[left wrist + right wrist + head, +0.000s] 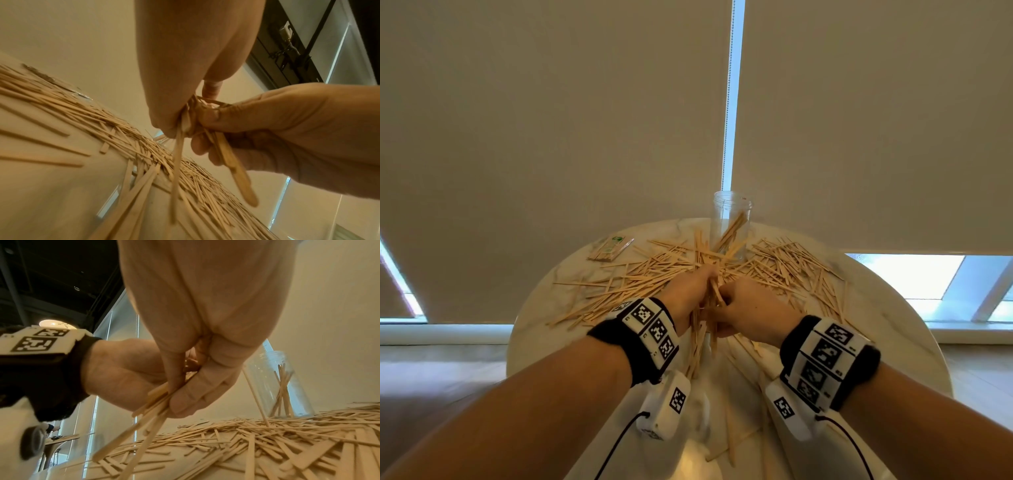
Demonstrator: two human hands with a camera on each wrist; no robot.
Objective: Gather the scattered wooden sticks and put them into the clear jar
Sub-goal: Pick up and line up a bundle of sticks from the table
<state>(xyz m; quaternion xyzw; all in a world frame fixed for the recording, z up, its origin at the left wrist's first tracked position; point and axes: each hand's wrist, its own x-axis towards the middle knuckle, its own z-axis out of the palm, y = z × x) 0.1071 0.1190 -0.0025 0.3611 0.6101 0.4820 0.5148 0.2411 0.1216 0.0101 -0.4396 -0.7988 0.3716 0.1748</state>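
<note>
Thin wooden sticks (784,270) lie scattered in a wide fan over a round marble table (544,308). The clear jar (731,219) stands upright at the table's far edge with several sticks leaning inside; the right wrist view shows the jar (287,386) too. My left hand (693,289) and right hand (739,299) meet above the middle of the pile. Both curl round one bundle of sticks (710,308) that hangs down between them. In the left wrist view the bundle (232,157) pokes out below the right hand (298,129).
A wrapped packet of sticks (609,248) lies at the table's far left. Loose sticks (732,442) also lie near the front edge. Roller blinds (551,120) hang right behind the table, with bright window strips low at left and right.
</note>
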